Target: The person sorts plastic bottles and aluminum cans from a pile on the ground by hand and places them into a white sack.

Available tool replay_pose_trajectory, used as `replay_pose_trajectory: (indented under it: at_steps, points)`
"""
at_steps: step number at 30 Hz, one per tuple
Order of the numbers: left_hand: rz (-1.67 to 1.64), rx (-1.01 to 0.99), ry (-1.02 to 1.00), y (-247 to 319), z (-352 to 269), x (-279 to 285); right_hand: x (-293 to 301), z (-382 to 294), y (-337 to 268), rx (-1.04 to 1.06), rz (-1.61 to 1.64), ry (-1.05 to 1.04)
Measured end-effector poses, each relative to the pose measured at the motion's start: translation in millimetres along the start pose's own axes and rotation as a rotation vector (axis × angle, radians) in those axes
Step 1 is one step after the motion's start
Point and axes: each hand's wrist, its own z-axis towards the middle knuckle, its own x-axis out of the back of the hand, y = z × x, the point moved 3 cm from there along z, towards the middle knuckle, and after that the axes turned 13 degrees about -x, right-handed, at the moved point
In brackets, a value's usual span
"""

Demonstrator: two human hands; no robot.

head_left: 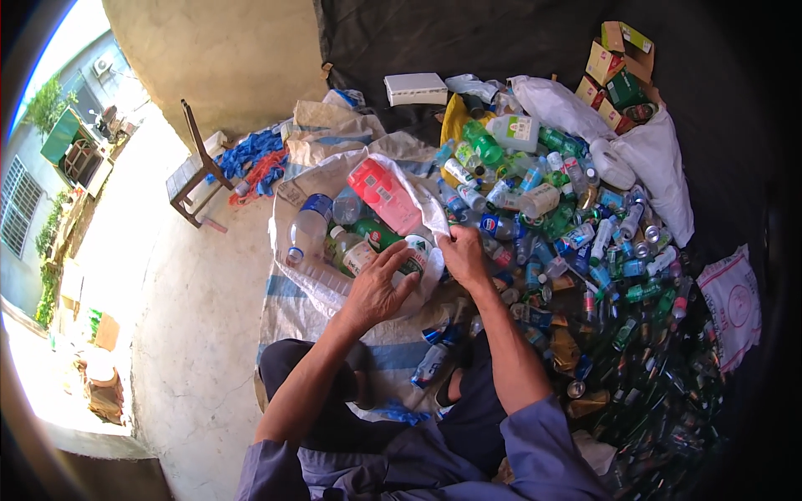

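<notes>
A white woven sack (305, 292) stands with its mouth wide, full of plastic bottles. My left hand (379, 289) reaches over the near side of the mouth, its thumb and fingers apart on top of the bottles. Just under its fingertips are a pale green bottle with a white cap (352, 249) and a white-and-green container (418, 249). My right hand (465, 255) pinches the sack's right rim. Inside the sack also lie a red-and-pink plastic jug (387, 195), a clear bottle with a blue label (311, 224) and a green bottle (374, 234).
A heap of bottles and cans (551, 213) spreads to the right. White sacks (655, 169) and cardboard boxes (617, 81) border it. A striped tarp (291, 319) lies beneath the sack. Crushed cans (431, 364) lie by my feet. A wooden chair (195, 172) stands to the left.
</notes>
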Motion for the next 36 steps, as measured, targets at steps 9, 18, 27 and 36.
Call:
replay_pose_trajectory:
  at_steps: [9, 18, 27, 36]
  points:
    - [-0.036, 0.102, -0.038, 3.8, 4.3, -0.7, 3.9, -0.7, 6.3, -0.106, 0.053, -0.054]
    - [-0.142, 0.163, -0.024, 14.5, -16.4, 15.6, -5.2, -19.0, 28.9, -0.256, 0.150, -0.328]
    - [-0.047, 0.157, 0.061, 9.8, -13.5, 20.4, -4.9, -24.9, 24.7, -0.321, 0.379, -0.447]
    - [0.158, 0.246, -0.089, 20.1, 3.6, 20.1, -8.8, -37.5, -0.6, -0.607, 0.932, -0.581]
